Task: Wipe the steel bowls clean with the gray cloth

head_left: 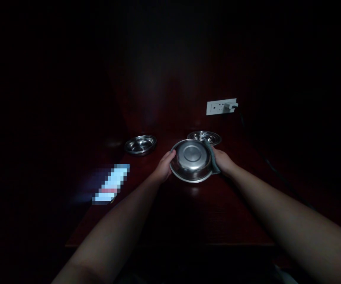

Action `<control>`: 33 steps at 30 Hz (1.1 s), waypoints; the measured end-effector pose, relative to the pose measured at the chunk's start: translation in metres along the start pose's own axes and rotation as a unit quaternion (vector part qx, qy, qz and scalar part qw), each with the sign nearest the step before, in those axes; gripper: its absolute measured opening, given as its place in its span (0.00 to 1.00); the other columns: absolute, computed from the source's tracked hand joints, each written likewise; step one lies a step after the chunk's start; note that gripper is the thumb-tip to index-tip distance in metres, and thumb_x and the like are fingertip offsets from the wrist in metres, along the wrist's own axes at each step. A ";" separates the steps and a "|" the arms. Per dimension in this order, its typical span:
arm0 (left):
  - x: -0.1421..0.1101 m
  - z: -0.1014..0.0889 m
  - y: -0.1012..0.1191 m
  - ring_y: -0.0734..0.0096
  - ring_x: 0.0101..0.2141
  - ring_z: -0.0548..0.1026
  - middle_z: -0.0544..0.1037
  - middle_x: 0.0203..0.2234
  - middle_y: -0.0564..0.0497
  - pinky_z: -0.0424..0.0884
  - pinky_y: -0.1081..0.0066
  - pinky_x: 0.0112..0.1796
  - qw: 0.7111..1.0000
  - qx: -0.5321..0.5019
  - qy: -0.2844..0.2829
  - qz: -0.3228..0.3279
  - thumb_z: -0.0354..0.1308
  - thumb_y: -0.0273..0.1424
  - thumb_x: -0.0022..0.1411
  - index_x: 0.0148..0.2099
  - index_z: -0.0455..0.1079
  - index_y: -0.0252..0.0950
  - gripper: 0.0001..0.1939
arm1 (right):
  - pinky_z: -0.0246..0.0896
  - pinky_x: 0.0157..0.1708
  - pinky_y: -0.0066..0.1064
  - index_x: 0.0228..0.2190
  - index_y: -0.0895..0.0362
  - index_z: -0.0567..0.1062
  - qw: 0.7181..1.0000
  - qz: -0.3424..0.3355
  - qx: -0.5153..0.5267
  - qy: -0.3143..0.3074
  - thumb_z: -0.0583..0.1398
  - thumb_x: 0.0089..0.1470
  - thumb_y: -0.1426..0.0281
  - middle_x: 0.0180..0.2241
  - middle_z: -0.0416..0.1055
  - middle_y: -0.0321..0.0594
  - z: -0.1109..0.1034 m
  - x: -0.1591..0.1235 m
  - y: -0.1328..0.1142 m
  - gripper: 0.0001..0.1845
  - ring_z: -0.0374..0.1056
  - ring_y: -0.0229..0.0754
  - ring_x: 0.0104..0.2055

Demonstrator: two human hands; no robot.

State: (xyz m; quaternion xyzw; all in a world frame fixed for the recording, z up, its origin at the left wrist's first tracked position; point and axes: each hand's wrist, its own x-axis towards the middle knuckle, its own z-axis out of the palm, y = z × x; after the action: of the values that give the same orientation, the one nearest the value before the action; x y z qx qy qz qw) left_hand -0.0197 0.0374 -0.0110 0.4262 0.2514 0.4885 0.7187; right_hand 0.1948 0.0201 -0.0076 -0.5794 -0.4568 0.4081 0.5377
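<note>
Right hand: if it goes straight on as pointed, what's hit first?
The right hand would first meet the grey-green cloth against it, then the metal bowl; depth beyond that is unclear.

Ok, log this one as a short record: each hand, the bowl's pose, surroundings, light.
Left hand: grips the left side of a metal bowl
Right hand: holds a cloth against the bowl's right side
Bowl pose: tilted, underside toward the camera
Behind bowl: metal dish, partly hidden
Back left: second bowl on the table
Left: bright pixelated patch
Wall: socket with plug
Light: dim
</note>
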 end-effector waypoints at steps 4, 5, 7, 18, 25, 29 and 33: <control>0.000 -0.001 0.000 0.62 0.38 0.76 0.78 0.34 0.46 0.70 0.63 0.43 1.000 0.009 0.006 0.000 0.60 0.39 0.56 0.42 0.71 0.33 0.16 | 0.65 0.37 0.31 0.25 0.58 0.78 1.000 -0.002 -0.012 -0.002 0.53 0.54 0.50 0.28 0.78 0.45 0.000 0.001 0.000 0.26 0.73 0.44 0.33; 0.000 -0.001 0.000 0.63 0.38 0.76 0.78 0.34 0.46 0.70 0.64 0.44 1.000 0.010 0.008 0.003 0.60 0.39 0.55 0.42 0.71 0.33 0.16 | 0.65 0.37 0.31 0.25 0.58 0.78 1.000 -0.004 -0.011 -0.004 0.53 0.53 0.49 0.28 0.78 0.44 0.000 0.002 0.001 0.26 0.73 0.44 0.33; 0.000 -0.001 -0.001 0.64 0.38 0.76 0.78 0.34 0.46 0.69 0.64 0.44 1.000 0.008 0.011 0.009 0.61 0.39 0.55 0.41 0.71 0.33 0.16 | 0.65 0.37 0.31 0.26 0.58 0.77 1.000 -0.005 -0.009 -0.005 0.54 0.52 0.48 0.27 0.78 0.44 0.000 0.003 0.003 0.27 0.72 0.43 0.32; 0.002 -0.004 -0.002 0.66 0.36 0.76 0.78 0.33 0.47 0.67 0.66 0.44 1.000 0.017 0.000 0.019 0.62 0.41 0.52 0.40 0.71 0.33 0.17 | 0.63 0.32 0.30 0.25 0.60 0.76 0.998 -0.048 0.002 -0.038 0.54 0.49 0.45 0.25 0.76 0.43 0.000 0.004 0.006 0.29 0.70 0.42 0.29; 0.003 -0.006 -0.002 0.66 0.35 0.75 0.78 0.32 0.47 0.67 0.65 0.42 0.999 0.029 0.010 0.026 0.63 0.41 0.51 0.38 0.71 0.32 0.17 | 0.61 0.31 0.28 0.27 0.59 0.76 0.996 -0.074 -0.009 -0.056 0.54 0.47 0.42 0.25 0.75 0.40 0.000 0.003 0.005 0.32 0.68 0.40 0.28; 0.003 -0.006 -0.001 0.66 0.34 0.75 0.77 0.31 0.48 0.67 0.66 0.41 0.999 0.029 0.010 0.022 0.63 0.42 0.51 0.38 0.72 0.32 0.18 | 0.61 0.32 0.29 0.30 0.59 0.77 0.994 -0.080 -0.015 -0.077 0.53 0.47 0.42 0.27 0.76 0.41 0.000 0.003 0.005 0.33 0.69 0.42 0.30; 0.001 -0.007 -0.001 0.67 0.32 0.74 0.77 0.30 0.48 0.67 0.67 0.39 0.998 0.045 0.018 0.027 0.63 0.42 0.50 0.37 0.72 0.32 0.18 | 0.61 0.31 0.29 0.26 0.59 0.76 0.995 -0.074 -0.020 -0.062 0.53 0.47 0.43 0.24 0.75 0.40 0.002 0.001 0.003 0.31 0.69 0.41 0.28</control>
State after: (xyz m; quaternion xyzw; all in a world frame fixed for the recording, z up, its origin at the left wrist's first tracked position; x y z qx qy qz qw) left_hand -0.0241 0.0411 -0.0148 0.4559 0.2743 0.5036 0.6807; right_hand 0.1933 0.0213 -0.0107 -0.5285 -0.5386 0.3933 0.5253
